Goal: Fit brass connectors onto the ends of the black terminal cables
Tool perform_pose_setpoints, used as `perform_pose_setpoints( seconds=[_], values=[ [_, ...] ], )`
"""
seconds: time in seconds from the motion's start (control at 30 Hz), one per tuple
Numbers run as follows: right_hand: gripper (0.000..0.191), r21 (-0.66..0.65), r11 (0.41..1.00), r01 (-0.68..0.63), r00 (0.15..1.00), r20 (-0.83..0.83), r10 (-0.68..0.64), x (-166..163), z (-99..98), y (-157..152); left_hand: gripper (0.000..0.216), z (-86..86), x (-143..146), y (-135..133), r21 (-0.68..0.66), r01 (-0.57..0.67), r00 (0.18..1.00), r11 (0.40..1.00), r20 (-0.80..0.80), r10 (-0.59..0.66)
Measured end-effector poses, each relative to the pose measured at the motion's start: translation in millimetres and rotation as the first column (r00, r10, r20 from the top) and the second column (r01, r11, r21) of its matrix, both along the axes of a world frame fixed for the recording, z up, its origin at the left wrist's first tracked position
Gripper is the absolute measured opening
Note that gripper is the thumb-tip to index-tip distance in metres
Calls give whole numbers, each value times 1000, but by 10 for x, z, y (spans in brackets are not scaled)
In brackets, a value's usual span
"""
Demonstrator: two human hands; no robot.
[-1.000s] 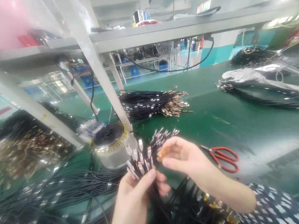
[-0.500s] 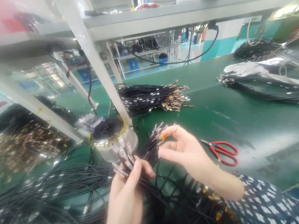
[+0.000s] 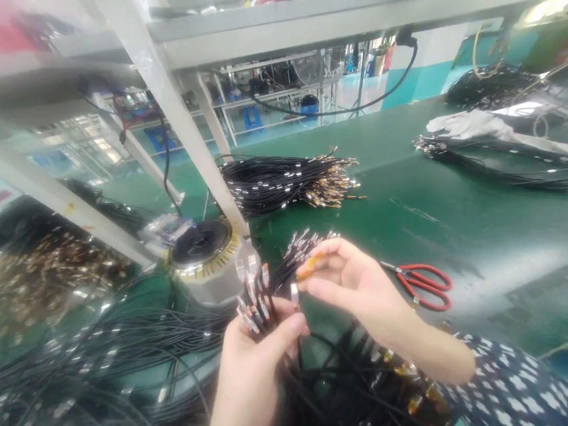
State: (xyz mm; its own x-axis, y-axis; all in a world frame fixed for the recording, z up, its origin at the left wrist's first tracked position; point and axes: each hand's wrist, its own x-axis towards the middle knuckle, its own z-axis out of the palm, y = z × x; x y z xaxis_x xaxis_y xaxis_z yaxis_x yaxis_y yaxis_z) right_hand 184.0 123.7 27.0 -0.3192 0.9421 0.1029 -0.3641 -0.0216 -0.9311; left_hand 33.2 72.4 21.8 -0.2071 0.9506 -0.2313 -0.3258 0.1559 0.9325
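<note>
My left hand [image 3: 259, 369] is closed round a bunch of black cables [image 3: 259, 299] with silver connector ends, which point up above the fingers. One cable's silver connector [image 3: 294, 294] stands apart from the bunch, beside my left thumb and forefinger. Just above it, my right hand [image 3: 358, 283] has its fingertips drawn together at a small orange piece [image 3: 307, 267]. Its exact kind is unclear, perhaps a connector cap. Behind the right fingertips lies another bundle of black cables with silver ends [image 3: 307, 241].
Red-handled scissors [image 3: 426, 286] lie right of my right hand. Behind my left hand stands a round device [image 3: 208, 260] with a black top. Cable heaps [image 3: 286, 182] lie on the green table [image 3: 384, 163], with more on the left [image 3: 50, 242]. White shelf legs [image 3: 179, 116] rise nearby.
My left hand has moved right and slightly up with the bunch, and one connector now stands separate near my right fingertips. My right hand has shifted slightly, the orange piece still at its fingers.
</note>
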Motion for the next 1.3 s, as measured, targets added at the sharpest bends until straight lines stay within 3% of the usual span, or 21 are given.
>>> perform_pose_setpoints(
  seconds=[0.23,0.53,1.3],
  values=[
    [37,-193,981,6,999,-42,-15,-1,-27,-42,30,13,33,-10,29,-61,998,998,31,60],
    [34,-305,952,43,985,-148,-92,-156,-102,-142,30,1,66,-20,38,-126,991,991,38,125],
    [34,-354,934,52,955,-256,-150,-330,-99,-218,35,-3,89,-51,44,-201,971,979,140,193]
  ],
)
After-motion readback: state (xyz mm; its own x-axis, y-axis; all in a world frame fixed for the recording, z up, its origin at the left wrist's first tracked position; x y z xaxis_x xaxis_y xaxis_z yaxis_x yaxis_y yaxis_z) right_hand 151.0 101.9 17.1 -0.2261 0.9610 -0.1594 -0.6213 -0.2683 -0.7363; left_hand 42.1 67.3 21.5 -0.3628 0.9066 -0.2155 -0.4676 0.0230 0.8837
